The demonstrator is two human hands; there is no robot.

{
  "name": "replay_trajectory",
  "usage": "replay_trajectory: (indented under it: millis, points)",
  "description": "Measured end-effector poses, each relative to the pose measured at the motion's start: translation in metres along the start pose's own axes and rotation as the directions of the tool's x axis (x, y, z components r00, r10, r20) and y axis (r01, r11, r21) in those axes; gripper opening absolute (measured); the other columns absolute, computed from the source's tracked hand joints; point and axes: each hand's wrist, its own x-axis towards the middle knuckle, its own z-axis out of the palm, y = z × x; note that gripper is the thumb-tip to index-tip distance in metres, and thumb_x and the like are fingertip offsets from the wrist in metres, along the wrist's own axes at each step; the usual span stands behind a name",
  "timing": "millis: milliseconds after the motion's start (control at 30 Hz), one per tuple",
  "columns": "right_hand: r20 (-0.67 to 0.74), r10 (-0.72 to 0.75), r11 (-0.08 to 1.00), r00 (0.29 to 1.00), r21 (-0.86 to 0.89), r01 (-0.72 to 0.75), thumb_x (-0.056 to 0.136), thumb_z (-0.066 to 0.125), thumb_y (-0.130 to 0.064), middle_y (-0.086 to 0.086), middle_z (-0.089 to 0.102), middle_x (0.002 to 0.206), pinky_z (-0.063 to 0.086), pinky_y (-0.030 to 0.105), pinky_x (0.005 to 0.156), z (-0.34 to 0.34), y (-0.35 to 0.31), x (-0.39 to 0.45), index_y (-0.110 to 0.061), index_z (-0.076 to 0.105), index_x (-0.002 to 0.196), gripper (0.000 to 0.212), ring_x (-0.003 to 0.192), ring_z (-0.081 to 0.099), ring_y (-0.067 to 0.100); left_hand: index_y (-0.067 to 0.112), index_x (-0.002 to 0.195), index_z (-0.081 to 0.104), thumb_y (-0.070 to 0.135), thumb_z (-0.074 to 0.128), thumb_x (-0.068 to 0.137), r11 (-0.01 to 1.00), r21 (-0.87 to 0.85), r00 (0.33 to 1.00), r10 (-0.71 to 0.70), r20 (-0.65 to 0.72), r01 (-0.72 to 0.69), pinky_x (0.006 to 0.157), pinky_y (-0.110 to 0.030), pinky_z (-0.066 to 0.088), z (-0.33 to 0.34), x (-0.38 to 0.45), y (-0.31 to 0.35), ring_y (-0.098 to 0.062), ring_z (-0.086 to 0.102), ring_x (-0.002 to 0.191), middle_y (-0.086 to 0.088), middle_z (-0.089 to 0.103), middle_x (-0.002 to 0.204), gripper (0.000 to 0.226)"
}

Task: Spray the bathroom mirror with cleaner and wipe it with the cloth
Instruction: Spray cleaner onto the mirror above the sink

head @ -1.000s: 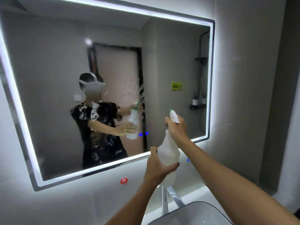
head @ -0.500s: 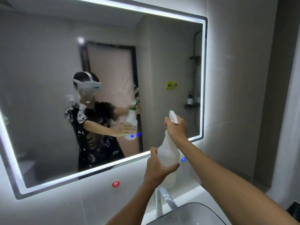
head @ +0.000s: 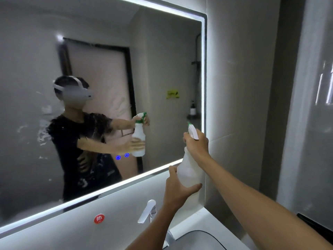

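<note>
- Mirror [head: 162,60] hangs on the wall w/ a lit strip round its edge; white droplets and smears sit on the glass at left.
- We hold the spray bottle [head: 189,170] upright in front of the mirror's lower right corner, nozzle toward the glass.
- Our left hand [head: 177,188] grips the bottle's body from below, thumb wrapped across the front.
- Our right hand [head: 196,145] is closed round the neck and trigger head.
- No cloth that we can make out.
- Below: a faucet [head: 146,212], a dark sink [head: 198,239], and a red round sticker [head: 99,218] on the wall.
- Two blue lights [head: 122,156] glow near the mirror's bottom edge.
</note>
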Motion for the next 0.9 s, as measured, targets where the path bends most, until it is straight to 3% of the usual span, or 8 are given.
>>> replay_trajectory:
  millis: [100, 333, 533, 733, 833, 900]
  points:
    - [-0.037, 0.006, 0.999, 0.999, -0.052, -0.008, 0.095, 0.050, -0.020, 0.014, 0.063, 0.080, 0.055, 0.044, 0.074, -0.007, 0.007, 0.010, 0.001, 0.059, 0.085, 0.024, 0.076, 0.061, 0.031, 0.028, 0.110, 0.038, 0.058, 0.085, 0.050, 1.000, -0.003, 1.000, -0.006, 0.027, 0.006, 0.071, -0.014, 0.054, 0.015, 0.008, -0.002, -0.008, 0.063, 0.095, 0.010, 0.062, 0.106, 0.082]
    - [-0.043, 0.010, 0.996, 0.999, -0.094, -0.014, 0.094, 0.048, -0.020, 0.007, 0.051, 0.070, 0.055, 0.049, 0.070, -0.014, 0.017, 0.015, -0.006, 0.046, 0.073, 0.026, 0.067, 0.055, 0.031, 0.034, 0.102, 0.036, 0.058, 0.084, 0.047, 0.999, -0.005, 0.998, -0.042, 0.053, 0.042, 0.064, -0.009, 0.049, 0.032, 0.014, -0.009, -0.003, 0.062, 0.091, 0.012, 0.061, 0.102, 0.077]
    - [-0.019, -0.008, 0.999, 1.000, -0.051, 0.007, 0.096, 0.053, -0.021, 0.014, 0.064, 0.084, 0.056, 0.049, 0.078, -0.017, 0.016, 0.016, 0.000, 0.060, 0.087, 0.024, 0.085, 0.064, 0.037, 0.033, 0.106, 0.037, 0.054, 0.087, 0.048, 0.999, 0.003, 0.999, -0.035, 0.033, 0.035, 0.065, -0.009, 0.049, 0.031, 0.017, -0.009, 0.004, 0.060, 0.090, 0.014, 0.060, 0.101, 0.079]
    - [-0.019, 0.031, 0.999, 0.999, 0.007, -0.031, 0.095, 0.055, -0.024, 0.000, 0.051, 0.070, 0.042, 0.035, 0.067, -0.018, 0.010, 0.018, -0.016, 0.048, 0.069, 0.028, 0.068, 0.049, 0.022, 0.036, 0.101, 0.035, 0.057, 0.086, 0.049, 0.999, 0.030, 1.000, -0.011, 0.027, 0.010, 0.065, -0.012, 0.051, 0.023, 0.017, -0.002, -0.003, 0.061, 0.092, 0.014, 0.058, 0.101, 0.076]
    - [-0.023, 0.063, 0.998, 0.998, 0.026, -0.062, 0.095, 0.055, -0.023, 0.001, 0.052, 0.072, 0.040, 0.028, 0.059, -0.020, 0.009, 0.016, -0.013, 0.052, 0.075, 0.023, 0.065, 0.050, 0.020, 0.035, 0.103, 0.035, 0.056, 0.087, 0.050, 1.000, 0.022, 0.999, 0.003, 0.043, -0.004, 0.065, -0.011, 0.052, 0.021, 0.014, 0.003, 0.000, 0.060, 0.091, 0.017, 0.056, 0.101, 0.077]
    - [-0.019, 0.056, 0.998, 0.998, 0.033, -0.056, 0.095, 0.055, -0.023, 0.010, 0.060, 0.079, 0.045, 0.031, 0.059, -0.020, 0.009, 0.009, -0.004, 0.058, 0.083, 0.023, 0.065, 0.054, 0.022, 0.034, 0.106, 0.035, 0.056, 0.087, 0.051, 1.000, 0.013, 0.999, 0.010, 0.046, -0.011, 0.066, -0.009, 0.051, 0.020, 0.008, 0.004, -0.003, 0.060, 0.092, 0.018, 0.055, 0.102, 0.079]
